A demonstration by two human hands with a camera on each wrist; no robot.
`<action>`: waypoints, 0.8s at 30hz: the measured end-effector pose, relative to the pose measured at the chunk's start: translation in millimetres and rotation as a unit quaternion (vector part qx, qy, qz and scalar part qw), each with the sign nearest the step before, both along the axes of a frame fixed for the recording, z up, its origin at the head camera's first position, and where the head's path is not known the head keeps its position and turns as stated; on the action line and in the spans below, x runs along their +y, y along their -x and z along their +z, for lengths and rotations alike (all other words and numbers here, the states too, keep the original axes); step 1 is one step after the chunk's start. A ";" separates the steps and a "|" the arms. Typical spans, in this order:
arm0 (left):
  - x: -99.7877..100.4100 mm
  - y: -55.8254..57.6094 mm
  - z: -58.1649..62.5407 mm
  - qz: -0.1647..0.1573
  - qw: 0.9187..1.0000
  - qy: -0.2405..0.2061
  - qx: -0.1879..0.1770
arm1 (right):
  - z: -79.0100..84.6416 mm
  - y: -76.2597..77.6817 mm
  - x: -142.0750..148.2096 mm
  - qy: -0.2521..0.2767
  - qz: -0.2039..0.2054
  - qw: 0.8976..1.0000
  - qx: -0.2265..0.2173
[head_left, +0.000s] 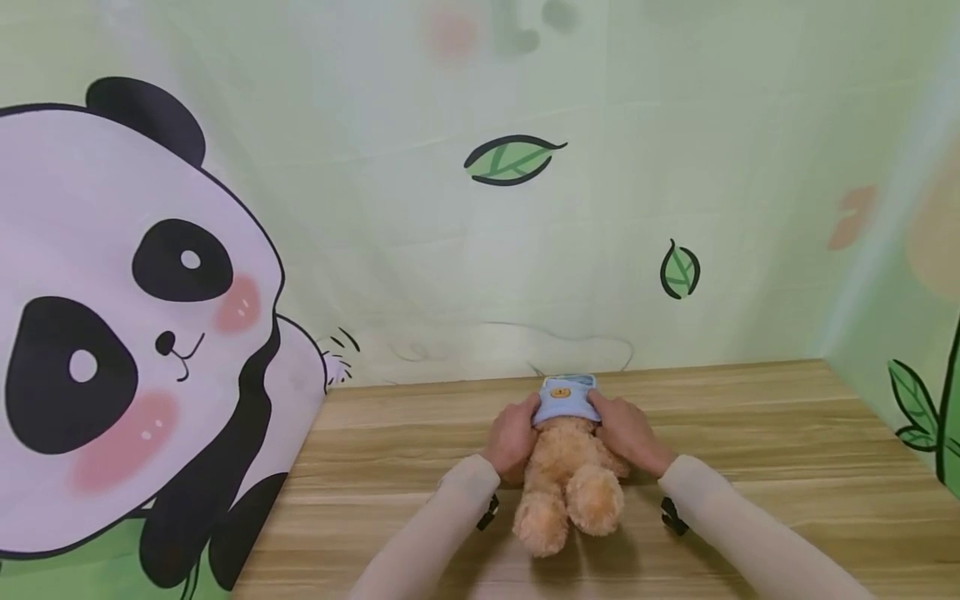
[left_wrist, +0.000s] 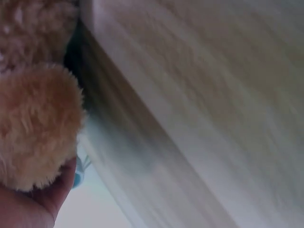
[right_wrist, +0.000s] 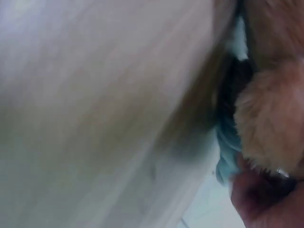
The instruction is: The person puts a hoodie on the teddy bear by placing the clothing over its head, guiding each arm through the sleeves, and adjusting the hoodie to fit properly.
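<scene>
A light-brown teddy bear [head_left: 562, 450] lies on the table with its feet towards me. Over its upper end is a small light-blue garment [head_left: 567, 408] with a yellowish-brown patch; the bear's head cannot be seen. My left hand [head_left: 512, 437] grips the garment's left side, close against the bear's body. On the opposite side my right hand [head_left: 630, 433] holds the garment's other edge. In the left wrist view the left hand [left_wrist: 33, 209] is partly hidden by a furry limb [left_wrist: 38, 123]. Blue cloth [right_wrist: 228, 154] shows beside the right hand [right_wrist: 261, 199] in the right wrist view.
The wood-grain table [head_left: 405, 442] ends at a pale green backdrop [head_left: 420, 275] just beyond the garment. A large panda is printed on the backdrop at the left, and a printed side panel [head_left: 918, 333] stands at the right.
</scene>
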State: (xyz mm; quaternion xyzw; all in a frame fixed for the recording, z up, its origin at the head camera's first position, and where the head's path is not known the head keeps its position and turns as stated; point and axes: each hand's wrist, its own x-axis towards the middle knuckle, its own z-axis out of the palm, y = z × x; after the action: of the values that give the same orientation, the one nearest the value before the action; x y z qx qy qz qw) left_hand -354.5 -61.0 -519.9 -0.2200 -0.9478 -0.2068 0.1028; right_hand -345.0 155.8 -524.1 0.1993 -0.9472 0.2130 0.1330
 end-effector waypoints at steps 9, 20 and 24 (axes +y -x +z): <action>-18.5 -9.2 16.4 -0.032 0.996 -0.034 -0.070 | 17.7 -8.3 15.3 0.011 0.045 0.998 -0.045; -24.5 -26.6 19.5 -0.089 0.990 -0.084 -0.069 | 18.9 -23.6 3.6 0.057 0.070 0.995 0.032; -33.4 -29.5 16.7 -0.114 0.985 -0.080 -0.102 | 19.9 -26.2 6.4 0.069 0.085 0.994 -0.019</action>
State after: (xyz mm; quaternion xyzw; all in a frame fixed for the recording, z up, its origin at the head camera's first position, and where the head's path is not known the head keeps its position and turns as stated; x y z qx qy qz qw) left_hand -325.0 -94.4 -503.2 -0.2957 -0.9023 -0.3137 -0.0016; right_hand -318.9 162.2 -504.2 0.2652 -0.9123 0.2921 0.1099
